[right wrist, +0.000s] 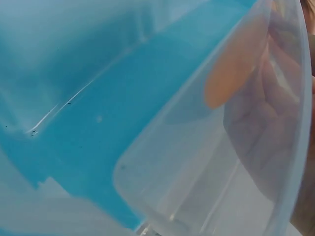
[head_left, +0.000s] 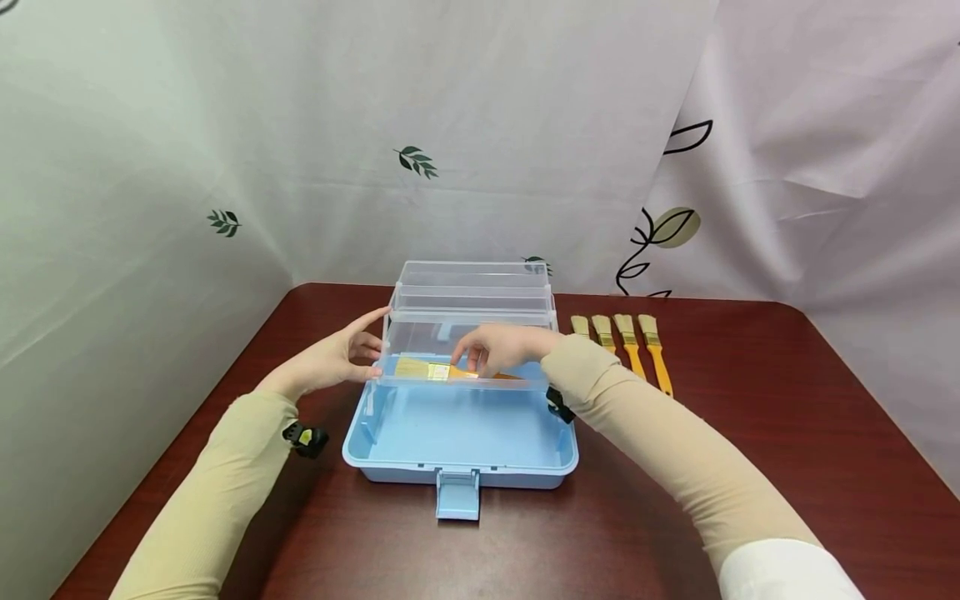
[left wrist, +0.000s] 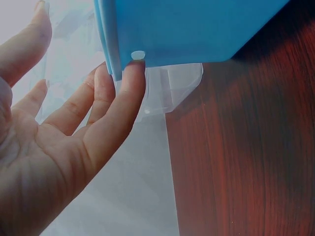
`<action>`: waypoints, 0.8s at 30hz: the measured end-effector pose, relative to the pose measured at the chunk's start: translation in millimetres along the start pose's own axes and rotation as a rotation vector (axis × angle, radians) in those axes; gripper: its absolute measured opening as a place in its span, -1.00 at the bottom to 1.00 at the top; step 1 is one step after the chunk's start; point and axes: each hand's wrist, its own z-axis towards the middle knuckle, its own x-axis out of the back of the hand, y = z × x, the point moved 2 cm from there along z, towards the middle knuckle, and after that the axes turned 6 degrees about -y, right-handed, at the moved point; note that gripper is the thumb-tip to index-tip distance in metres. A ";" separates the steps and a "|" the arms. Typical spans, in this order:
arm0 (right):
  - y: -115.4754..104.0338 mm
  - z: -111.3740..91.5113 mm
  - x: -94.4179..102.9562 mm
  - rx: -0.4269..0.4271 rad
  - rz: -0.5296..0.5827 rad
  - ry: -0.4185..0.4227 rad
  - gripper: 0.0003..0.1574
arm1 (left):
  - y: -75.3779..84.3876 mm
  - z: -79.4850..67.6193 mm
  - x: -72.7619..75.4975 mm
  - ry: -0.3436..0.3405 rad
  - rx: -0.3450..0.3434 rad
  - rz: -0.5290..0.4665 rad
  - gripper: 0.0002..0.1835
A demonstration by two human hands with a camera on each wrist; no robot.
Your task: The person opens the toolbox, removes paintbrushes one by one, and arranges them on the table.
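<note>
A light blue case (head_left: 461, 429) stands open on the table, its clear plastic tray (head_left: 420, 329) raised above the back half. Inside the tray's front compartment lies a paintbrush (head_left: 420, 369), bristles to the left. My right hand (head_left: 502, 348) pinches its orange handle (right wrist: 236, 64), whose end shows through the clear wall in the right wrist view. My left hand (head_left: 330, 358) touches the left end of the tray and case with fingers spread. In the left wrist view, fingertips of that left hand (left wrist: 59, 132) rest against the blue side (left wrist: 172, 29).
Several more paintbrushes (head_left: 656, 354) lie side by side on the dark red table (head_left: 757, 400), right of the case. The case's front latch (head_left: 457, 497) hangs down toward me. A pale curtain (head_left: 480, 125) with leaf prints rises behind the table.
</note>
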 end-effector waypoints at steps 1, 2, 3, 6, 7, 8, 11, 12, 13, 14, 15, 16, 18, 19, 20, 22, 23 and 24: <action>-0.1 0.3 0.1 0.000 -0.001 -0.005 -0.45 | -0.3 0.1 0.3 -0.001 -0.001 -0.002 0.06; -0.3 0.7 0.4 0.000 -0.002 -0.011 -0.44 | -0.3 -0.1 0.4 -0.003 -0.006 -0.004 0.06; -0.6 0.9 0.7 0.001 -0.006 -0.018 -0.42 | -0.2 -0.1 0.4 -0.003 -0.008 -0.005 0.06; -1.2 1.7 1.7 0.003 -0.012 -0.031 -0.39 | 0.0 -0.3 0.3 -0.005 -0.016 -0.011 0.05; -1.2 1.8 2.1 0.003 -0.013 -0.035 -0.38 | 0.0 -0.3 0.3 -0.006 -0.019 -0.010 0.05; -1.1 1.8 2.5 0.000 -0.006 -0.040 -0.38 | 0.0 -0.3 0.2 -0.007 -0.021 -0.008 0.05; -0.5 1.7 3.6 -0.006 0.029 -0.057 -0.36 | -0.5 0.2 0.1 -0.006 -0.021 -0.007 0.05; -0.3 1.5 3.9 -0.008 0.042 -0.064 -0.36 | -0.5 0.5 0.0 -0.007 -0.022 -0.008 0.05; -0.3 1.3 4.2 -0.011 0.053 -0.070 -0.36 | -0.5 0.7 0.0 -0.008 -0.023 -0.009 0.05; -0.2 1.3 4.4 -0.014 0.062 -0.075 -0.36 | -0.5 0.6 -0.1 -0.008 -0.023 -0.010 0.04; 0.0 1.7 4.5 -0.015 0.067 -0.080 -0.36 | -0.7 0.7 -0.1 -0.008 -0.021 -0.012 0.04; -0.3 1.8 4.6 -0.017 0.067 -0.083 -0.36 | -0.7 0.6 -0.1 -0.008 -0.022 -0.013 0.04; -0.6 2.1 4.7 -0.026 0.066 -0.084 -0.37 | -0.9 0.3 0.2 -0.009 -0.022 -0.014 0.05; -0.7 2.5 4.6 -0.031 0.065 -0.082 -0.37 | -1.1 0.1 0.4 -0.008 -0.020 -0.012 0.05; -0.8 2.8 4.6 -0.035 0.066 -0.081 -0.38 | -1.5 -0.1 0.6 -0.008 -0.018 -0.012 0.05; -1.1 2.6 4.9 -0.044 0.075 -0.071 -0.39 | -1.7 0.1 0.8 -0.005 -0.014 -0.011 0.05; -0.4 2.3 5.4 -0.051 0.087 -0.064 -0.40 | -1.8 0.3 0.9 -0.004 -0.010 -0.010 0.05; 0.5 2.0 5.8 -0.055 0.104 -0.058 -0.42 | -1.8 0.5 0.9 -0.003 -0.009 -0.008 0.05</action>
